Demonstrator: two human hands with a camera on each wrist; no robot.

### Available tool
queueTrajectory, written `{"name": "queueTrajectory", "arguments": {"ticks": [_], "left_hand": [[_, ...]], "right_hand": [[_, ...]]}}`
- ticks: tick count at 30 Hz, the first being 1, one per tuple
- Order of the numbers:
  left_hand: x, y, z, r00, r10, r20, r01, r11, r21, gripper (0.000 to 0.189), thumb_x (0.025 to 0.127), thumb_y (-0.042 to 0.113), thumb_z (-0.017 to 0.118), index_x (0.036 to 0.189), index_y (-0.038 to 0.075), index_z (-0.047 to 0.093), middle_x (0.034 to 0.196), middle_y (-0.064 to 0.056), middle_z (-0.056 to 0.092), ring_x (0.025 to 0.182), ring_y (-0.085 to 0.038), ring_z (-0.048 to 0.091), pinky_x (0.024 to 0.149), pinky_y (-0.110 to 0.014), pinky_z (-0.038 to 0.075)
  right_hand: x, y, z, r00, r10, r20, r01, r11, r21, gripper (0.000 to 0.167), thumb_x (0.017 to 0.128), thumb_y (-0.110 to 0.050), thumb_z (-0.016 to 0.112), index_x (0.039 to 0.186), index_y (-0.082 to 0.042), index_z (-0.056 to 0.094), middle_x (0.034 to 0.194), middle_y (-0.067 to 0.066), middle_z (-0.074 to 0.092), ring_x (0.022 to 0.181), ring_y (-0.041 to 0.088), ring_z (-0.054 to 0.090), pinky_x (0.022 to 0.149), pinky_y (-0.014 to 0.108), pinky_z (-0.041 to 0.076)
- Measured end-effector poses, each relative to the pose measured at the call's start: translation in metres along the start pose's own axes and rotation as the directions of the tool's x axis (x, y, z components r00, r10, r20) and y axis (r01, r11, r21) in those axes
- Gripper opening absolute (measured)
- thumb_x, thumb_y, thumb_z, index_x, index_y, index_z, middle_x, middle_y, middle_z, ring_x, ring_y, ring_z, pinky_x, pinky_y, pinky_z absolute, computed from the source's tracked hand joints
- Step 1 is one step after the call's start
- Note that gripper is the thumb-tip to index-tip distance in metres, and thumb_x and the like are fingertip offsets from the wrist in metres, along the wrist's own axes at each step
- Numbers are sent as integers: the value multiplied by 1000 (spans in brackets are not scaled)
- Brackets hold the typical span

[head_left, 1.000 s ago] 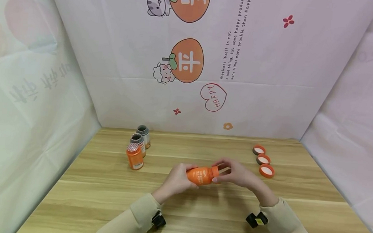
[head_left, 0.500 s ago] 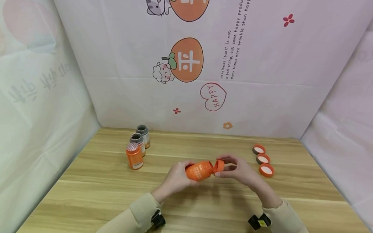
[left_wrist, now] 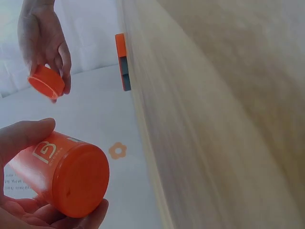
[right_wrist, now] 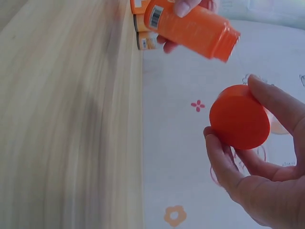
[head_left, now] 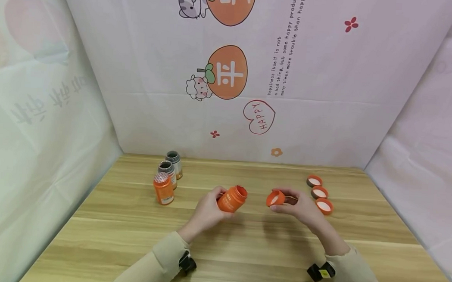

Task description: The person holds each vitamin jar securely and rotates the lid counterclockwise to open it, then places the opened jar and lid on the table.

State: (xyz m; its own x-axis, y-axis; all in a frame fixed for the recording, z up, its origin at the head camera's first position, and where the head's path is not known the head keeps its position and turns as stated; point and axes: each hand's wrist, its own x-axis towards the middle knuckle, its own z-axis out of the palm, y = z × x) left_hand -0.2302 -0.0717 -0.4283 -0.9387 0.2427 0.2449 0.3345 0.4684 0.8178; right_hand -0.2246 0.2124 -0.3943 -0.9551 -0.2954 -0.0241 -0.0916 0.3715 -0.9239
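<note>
My left hand grips an orange bottle round its body, above the table. The bottle leans to the right with its mouth uncovered. In the left wrist view the bottle's base faces the camera, thumb on one side and fingers beneath. Off to the right, my right hand pinches an orange screw cap between thumb and fingers, its pale inner side turned toward the bottle. The right wrist view shows the cap's flat top, a gap apart from the bottle's neck.
At the back left stand an orange bottle with a silvery top and two grey-necked open bottles. Three orange-rimmed caps lie in a row at the back right. A white printed sheet rises behind the wooden table.
The cap has come off the bottle. My right hand has drawn it away to the right, while my left hand has moved slightly left and tipped the bottle more upright.
</note>
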Motion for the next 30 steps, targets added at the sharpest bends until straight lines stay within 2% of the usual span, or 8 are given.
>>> {"name": "queueTrajectory", "arguments": {"ticks": [6, 11, 16, 19, 22, 24, 30], "left_hand": [[0, -5, -8, 999, 2, -44, -1, 1000, 5, 52, 64, 10, 84, 110, 11, 60, 102, -4, 65, 90, -18, 58, 83, -40, 47], [0, -9, -13, 998, -4, -67, 6, 1000, 27, 52, 63, 13, 86, 110, 9, 62, 103, -5, 62, 93, -20, 56, 85, -43, 46], [0, -12, -18, 996, -23, -92, 26, 999, 31, 53, 61, 15, 87, 108, 8, 64, 101, -6, 61, 93, -20, 54, 86, -42, 44], [-1, -14, -21, 994, -41, -105, 44, 999, 26, 53, 61, 13, 87, 108, 8, 64, 101, -7, 61, 93, -20, 55, 86, -43, 44], [-1, -15, -26, 991, -63, -118, 66, 997, 27, 53, 62, 12, 86, 110, 7, 63, 102, -7, 62, 94, -22, 56, 88, -44, 45], [-2, -16, -29, 990, -69, -125, 73, 997, 29, 52, 63, 11, 85, 110, 6, 63, 102, -8, 62, 95, -22, 57, 89, -45, 45], [-3, -21, -36, 985, -89, -146, 97, 994, 49, 54, 62, 12, 86, 110, 4, 63, 103, -10, 63, 95, -24, 57, 88, -45, 46]], "right_hand": [[-3, 8, -8, 999, -11, -45, 10, 1000, -17, 63, 79, -29, 76, 135, -15, 50, 131, 13, 55, 112, 18, 61, 84, 24, 50], [-4, 12, -12, 997, -23, -73, 22, 1000, -18, 63, 79, -26, 76, 134, -11, 49, 132, 16, 54, 119, 30, 56, 84, 21, 49], [-5, 15, -14, 992, -40, -118, 25, 991, -128, 64, 78, -32, 77, 133, -13, 51, 132, 13, 54, 121, 33, 52, 88, 27, 47], [-5, 18, -16, 990, -42, -132, 15, 980, -200, 66, 78, -37, 76, 135, -17, 50, 131, 10, 55, 118, 29, 51, 87, 32, 46], [-5, 21, -18, 990, -43, -136, 8, 968, -251, 64, 79, -41, 74, 135, -19, 51, 127, 9, 58, 115, 26, 52, 85, 31, 45], [-6, 23, -20, 990, -39, -139, 1, 964, -265, 62, 80, -41, 73, 134, -19, 53, 125, 9, 59, 114, 25, 53, 84, 29, 46], [-6, 32, -23, 986, -57, -155, 8, 954, -301, 61, 80, -37, 74, 131, -12, 55, 124, 12, 59, 115, 29, 54, 86, 37, 44]]}}
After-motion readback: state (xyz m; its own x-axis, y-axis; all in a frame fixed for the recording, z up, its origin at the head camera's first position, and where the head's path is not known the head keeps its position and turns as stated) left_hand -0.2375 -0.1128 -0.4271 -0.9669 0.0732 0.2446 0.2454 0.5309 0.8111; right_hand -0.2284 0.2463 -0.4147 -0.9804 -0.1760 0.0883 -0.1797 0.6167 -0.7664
